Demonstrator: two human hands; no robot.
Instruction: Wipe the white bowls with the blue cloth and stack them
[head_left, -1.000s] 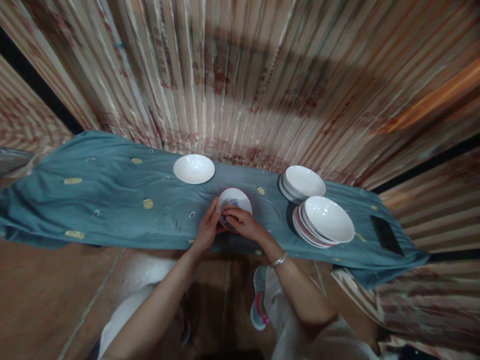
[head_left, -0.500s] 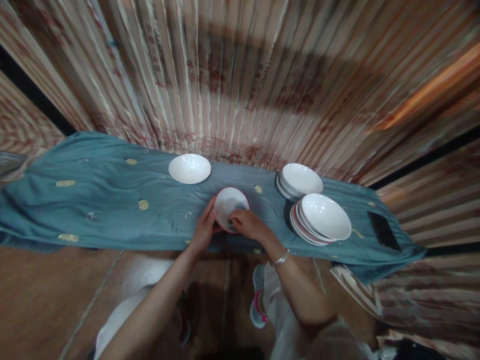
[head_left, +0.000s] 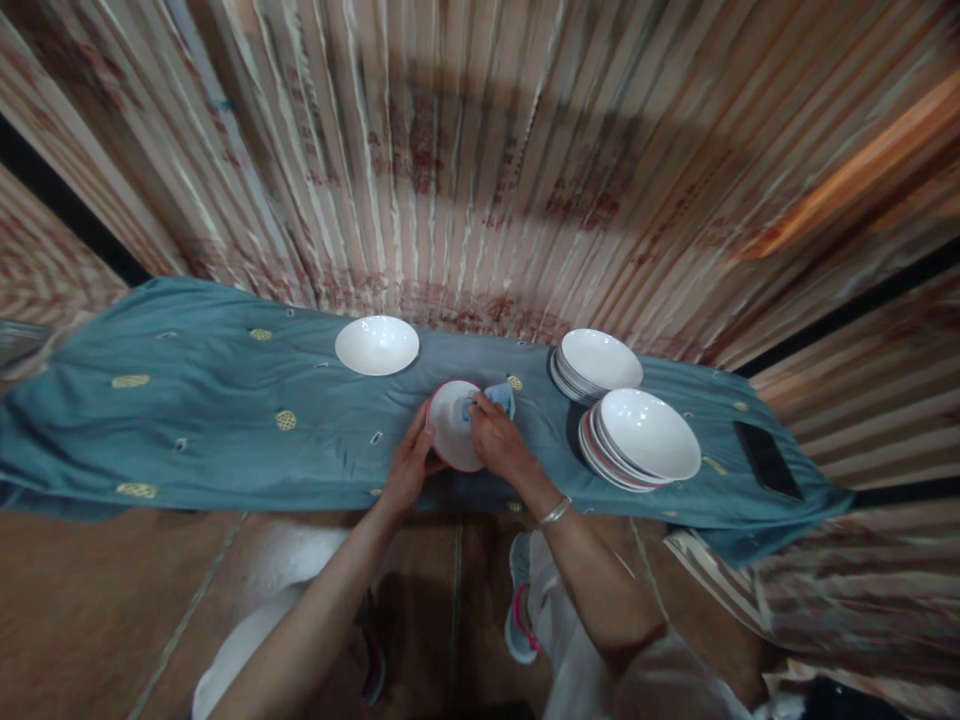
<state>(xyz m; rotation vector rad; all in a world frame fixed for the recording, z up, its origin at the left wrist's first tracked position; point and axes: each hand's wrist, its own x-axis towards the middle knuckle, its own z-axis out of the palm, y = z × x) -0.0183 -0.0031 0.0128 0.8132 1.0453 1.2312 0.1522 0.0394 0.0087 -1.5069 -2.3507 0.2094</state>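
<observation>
A white bowl with a red rim (head_left: 452, 440) is tilted towards me above the front part of the cloth-covered table. My left hand (head_left: 409, 460) grips its left edge, thumb on the rim and fingers behind. In my right hand (head_left: 499, 437), closed at the bowl's right side, is a light blue cloth (head_left: 500, 400). Part of the cloth sticks out past the rim, and another bit shows inside the bowl by the fingertips. Behind the bowl, to the left, a single white bowl (head_left: 377, 346) sits on the table.
On the right stand two stacks of bowls, a rear stack (head_left: 600, 360) and a front stack (head_left: 651, 436). A black phone (head_left: 766, 460) lies at the right end of the teal tablecloth (head_left: 217, 400). A pleated curtain (head_left: 450, 200) hangs along the back edge.
My right hand has moved up and right, from low inside the bowl to its right rim. The blue cloth now shows beyond the rim. My left hand keeps its hold.
</observation>
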